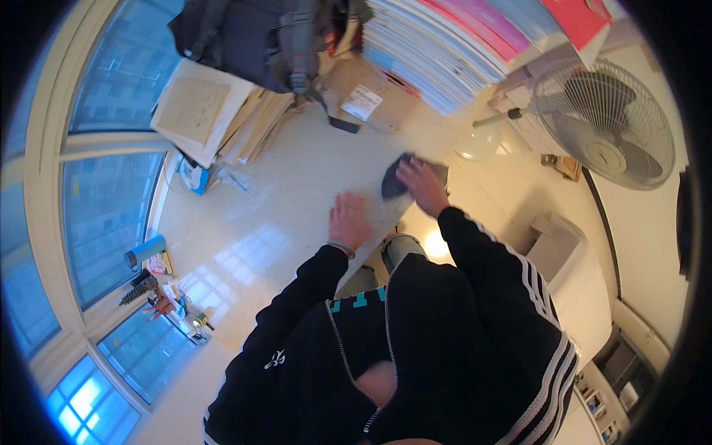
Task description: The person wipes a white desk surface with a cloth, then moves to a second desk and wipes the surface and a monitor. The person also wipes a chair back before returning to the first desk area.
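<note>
My right hand (424,186) lies palm down over a dark grey cloth (392,181), close to the edge of the white tabletop (300,189). Part of the cloth is hidden beneath the fingers, and one corner sticks out to the right of them. To the left, my left hand (348,220) is held over or on the tabletop with its fingers spread and nothing in it. Slight blur covers both hands, and I cannot tell how firmly the left one touches the surface.
At the back are a black backpack (245,44) with a hanging strap, a cardboard box (367,97) and stacked papers (428,55). More papers (194,111) lie by the window. A blue bottle (146,251) stands at the left. A fan (606,122) is at the right.
</note>
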`<state>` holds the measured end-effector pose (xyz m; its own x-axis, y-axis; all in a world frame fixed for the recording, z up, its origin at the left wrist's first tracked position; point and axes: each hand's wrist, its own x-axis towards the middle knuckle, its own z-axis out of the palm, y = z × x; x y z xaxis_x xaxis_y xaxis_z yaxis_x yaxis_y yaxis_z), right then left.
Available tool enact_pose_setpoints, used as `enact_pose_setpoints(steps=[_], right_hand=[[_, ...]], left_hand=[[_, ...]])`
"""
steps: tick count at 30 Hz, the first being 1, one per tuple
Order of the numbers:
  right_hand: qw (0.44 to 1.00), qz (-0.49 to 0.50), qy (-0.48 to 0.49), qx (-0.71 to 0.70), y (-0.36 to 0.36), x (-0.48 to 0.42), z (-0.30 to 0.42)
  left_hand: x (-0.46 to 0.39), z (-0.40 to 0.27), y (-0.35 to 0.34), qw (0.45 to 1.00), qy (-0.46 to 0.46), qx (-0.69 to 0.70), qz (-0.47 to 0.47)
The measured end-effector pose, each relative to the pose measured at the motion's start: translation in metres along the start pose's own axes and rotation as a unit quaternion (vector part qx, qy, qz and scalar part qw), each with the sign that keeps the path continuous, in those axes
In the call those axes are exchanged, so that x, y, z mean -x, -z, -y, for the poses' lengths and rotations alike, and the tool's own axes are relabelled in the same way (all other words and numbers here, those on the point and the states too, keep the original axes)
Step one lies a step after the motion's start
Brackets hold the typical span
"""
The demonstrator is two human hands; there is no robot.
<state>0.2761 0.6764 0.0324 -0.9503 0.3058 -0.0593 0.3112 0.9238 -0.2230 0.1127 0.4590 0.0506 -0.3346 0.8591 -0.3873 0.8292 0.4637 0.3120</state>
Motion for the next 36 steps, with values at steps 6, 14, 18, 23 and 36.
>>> enact_pose_setpoints(steps=[6, 14, 18, 23, 36], right_hand=[[0.977, -0.147, -0.138, -0.064, 0.021, -0.031, -0.092], [0.988, -0.02, 0.068, -0.14, -0.007, -0.015, 0.055], [0.972, -0.014, 0.117, -0.202, 0.007, -0.104, 0.094], [0.968, -0.095, 0.021, -0.232, -0.005, -0.216, 0.117], [0.982, 0.037, 0.183, -0.029, -0.005, -0.113, 0.14]], left_hand=[[-0.011, 0.013, 0.026, 0.993, 0.104, -0.03, 0.047], [-0.011, 0.008, 0.027, 0.989, 0.13, -0.034, 0.055], [-0.006, 0.018, 0.019, 0.987, 0.139, -0.044, 0.072], [0.016, 0.022, 0.014, 0.986, 0.16, 0.05, -0.024], [0.031, 0.069, 0.001, 0.968, 0.118, 0.221, -0.017]])
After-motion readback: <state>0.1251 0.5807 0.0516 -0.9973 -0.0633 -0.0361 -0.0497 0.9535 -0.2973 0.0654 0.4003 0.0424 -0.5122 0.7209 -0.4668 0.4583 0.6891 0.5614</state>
